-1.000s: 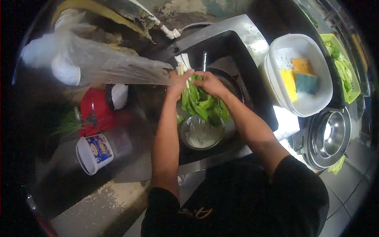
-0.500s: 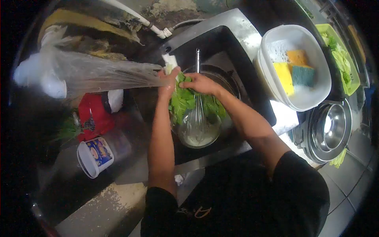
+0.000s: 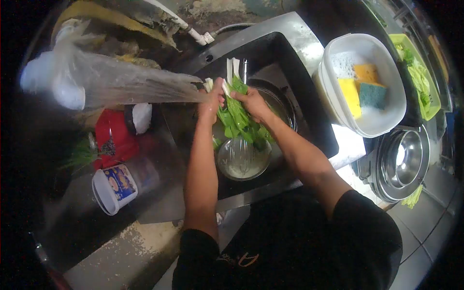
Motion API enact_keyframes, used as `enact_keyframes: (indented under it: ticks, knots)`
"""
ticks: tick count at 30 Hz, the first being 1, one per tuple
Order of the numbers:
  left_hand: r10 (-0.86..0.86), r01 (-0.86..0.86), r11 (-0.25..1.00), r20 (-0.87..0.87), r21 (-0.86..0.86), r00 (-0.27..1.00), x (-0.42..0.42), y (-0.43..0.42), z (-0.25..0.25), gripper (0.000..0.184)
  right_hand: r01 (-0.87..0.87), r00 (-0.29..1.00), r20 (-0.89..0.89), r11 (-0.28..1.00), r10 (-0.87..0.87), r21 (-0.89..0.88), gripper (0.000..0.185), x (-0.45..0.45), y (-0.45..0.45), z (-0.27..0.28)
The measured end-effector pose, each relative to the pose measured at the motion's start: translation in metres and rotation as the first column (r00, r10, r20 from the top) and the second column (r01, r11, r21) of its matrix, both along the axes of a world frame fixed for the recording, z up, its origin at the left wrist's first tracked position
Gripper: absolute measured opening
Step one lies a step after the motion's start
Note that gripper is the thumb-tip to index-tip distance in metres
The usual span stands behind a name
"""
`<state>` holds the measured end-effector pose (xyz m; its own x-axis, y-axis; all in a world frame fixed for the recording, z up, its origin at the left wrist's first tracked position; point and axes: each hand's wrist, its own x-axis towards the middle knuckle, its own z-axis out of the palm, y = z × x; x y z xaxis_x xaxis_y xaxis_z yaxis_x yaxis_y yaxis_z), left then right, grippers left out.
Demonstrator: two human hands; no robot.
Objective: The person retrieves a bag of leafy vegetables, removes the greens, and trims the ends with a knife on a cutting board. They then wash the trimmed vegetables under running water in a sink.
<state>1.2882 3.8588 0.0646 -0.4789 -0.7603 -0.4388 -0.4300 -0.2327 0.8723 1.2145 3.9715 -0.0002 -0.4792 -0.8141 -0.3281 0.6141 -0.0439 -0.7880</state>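
My right hand (image 3: 254, 104) is closed round bok choy (image 3: 237, 118), its white stalk ends pointing away from me and its green leaves hanging towards a bowl. Beside it, my left hand (image 3: 210, 102) is closed on more bok choy stalks, one white end showing past the fingers. A clear sheet like plastic film (image 3: 145, 84) stretches from the left up to my left hand; whether I grip it is unclear. Under the leaves, a bowl (image 3: 224, 169) with pale liquid holds a wire whisk (image 3: 245, 157). The bowl stands in a dark sink (image 3: 316, 130).
A soapy white tub (image 3: 333, 104) with sponges (image 3: 372, 95) stands on the right, before nested metal bowls (image 3: 406, 159) and a green tray (image 3: 437, 104) of leaves. Leftward are a white bucket (image 3: 104, 193) and a red bag (image 3: 113, 128). A pipe (image 3: 174, 17) runs behind.
My right hand has shifted slightly right with its bok choy, and the hands are farther apart. More white stalk ends now show above my right hand.
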Motion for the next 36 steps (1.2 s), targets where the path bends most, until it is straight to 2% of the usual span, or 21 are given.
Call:
enact_keyframes:
  ticks: [1, 3, 4, 6, 7, 9, 10, 11, 12, 14, 15, 18, 21, 23, 24, 25, 28, 31, 34, 36]
  knots:
    - [-0.099, 0.099, 0.995, -0.021, 0.007, 0.995, 0.004, 0.007, 0.008, 0.031, 0.009, 0.999, -0.044, 1.000, -0.008, 0.020, 0.037, -0.001, -0.001, 0.002]
    - [-0.100, 0.107, 0.989, 0.079, -0.098, 0.992, 0.009, 0.005, 0.001, 0.033, 0.028, 0.991, -0.131, 0.998, -0.021, 0.059, 0.037, -0.004, -0.002, 0.006]
    - [-0.095, 0.114, 0.982, 0.129, -0.149, 0.987, 0.010, 0.004, 0.001, 0.035, 0.001, 0.996, -0.094, 1.000, 0.001, 0.022, 0.033, -0.003, -0.002, 0.009]
    - [0.014, -0.018, 0.999, -0.120, -0.031, 0.993, 0.009, -0.007, 0.002, 0.033, -0.051, 0.998, -0.024, 0.997, 0.050, -0.055, 0.025, -0.003, -0.001, 0.015]
    - [0.082, -0.074, 0.996, -0.237, 0.040, 0.968, 0.009, -0.010, 0.004, 0.032, -0.088, 0.994, -0.062, 0.995, 0.085, -0.056, 0.025, -0.005, 0.002, 0.021]
    - [0.042, -0.012, 0.995, -0.288, 0.104, 0.957, 0.009, -0.009, 0.015, 0.029, -0.166, 0.978, -0.139, 0.985, 0.158, -0.054, 0.026, -0.010, 0.009, 0.036]
    - [0.023, 0.021, 0.991, -0.314, 0.134, 0.949, 0.008, -0.008, 0.023, 0.027, -0.144, 0.970, -0.204, 0.989, 0.135, -0.030, 0.027, -0.011, 0.009, 0.035]
    - [-0.059, 0.095, 0.992, -0.352, 0.088, 0.934, 0.010, -0.001, 0.031, 0.026, -0.119, 0.957, -0.268, 0.993, 0.113, -0.008, 0.028, -0.013, 0.009, 0.035]
    - [-0.164, 0.176, 0.984, -0.220, 0.035, 0.962, 0.014, -0.006, 0.025, 0.029, -0.092, 0.939, -0.332, 0.996, 0.090, 0.012, 0.029, -0.015, 0.008, 0.034]
    - [-0.348, 0.350, 0.936, 0.067, -0.032, 0.935, 0.020, -0.012, 0.021, 0.035, -0.038, 0.957, -0.290, 0.996, 0.014, -0.078, 0.029, -0.017, 0.005, 0.037]
    - [-0.335, 0.335, 0.942, 0.011, 0.012, 0.942, 0.028, -0.013, 0.020, 0.037, -0.010, 0.964, -0.265, 0.992, -0.023, -0.123, 0.030, -0.017, 0.003, 0.038]
    - [-0.227, 0.268, 0.961, -0.360, 0.068, 0.905, 0.041, -0.035, -0.030, 0.036, -0.024, 0.948, -0.318, 0.998, 0.007, -0.050, 0.030, -0.024, 0.002, 0.028]
    - [-0.116, 0.198, 0.944, -0.294, 0.265, 0.949, 0.029, -0.014, 0.005, 0.039, -0.153, 0.937, -0.328, 0.986, 0.122, -0.071, 0.040, -0.020, 0.000, 0.031]
    - [-0.100, 0.097, 0.994, -0.077, -0.047, 0.992, 0.016, 0.011, 0.032, 0.043, -0.180, 0.811, -0.568, 0.984, 0.139, -0.016, 0.046, -0.013, 0.000, 0.039]
    - [-0.064, 0.069, 0.975, 0.028, -0.210, 0.998, 0.013, 0.017, 0.037, 0.045, -0.188, 0.724, -0.674, 0.982, 0.149, 0.015, 0.049, -0.009, -0.002, 0.043]
    - [-0.111, 0.112, 0.994, -0.233, -0.012, 0.966, 0.017, -0.006, 0.001, 0.054, -0.171, 0.653, -0.753, 0.985, 0.085, -0.037, 0.058, -0.005, -0.013, 0.019]
    - [-0.167, 0.157, 0.986, -0.220, -0.061, 0.961, 0.014, -0.006, 0.008, 0.070, -0.203, 0.473, -0.804, 0.933, 0.360, 0.298, 0.049, -0.013, 0.004, 0.056]
    - [-0.170, 0.186, 0.940, 0.080, -0.288, 0.982, 0.008, -0.006, -0.001, 0.075, -0.287, 0.286, -0.840, 0.878, 0.461, 0.384, 0.050, -0.021, 0.006, 0.057]
    - [-0.069, 0.054, 0.901, -0.019, -0.430, 0.997, 0.000, 0.003, 0.004, 0.071, -0.399, 0.685, -0.569, 0.888, 0.455, 0.230, 0.051, -0.033, 0.025, 0.056]
    - [-0.152, 0.159, 0.886, 0.049, -0.436, 0.987, 0.001, -0.014, -0.010, 0.063, -0.106, 0.678, -0.669, 0.941, 0.305, 0.322, 0.053, -0.047, 0.042, 0.010]
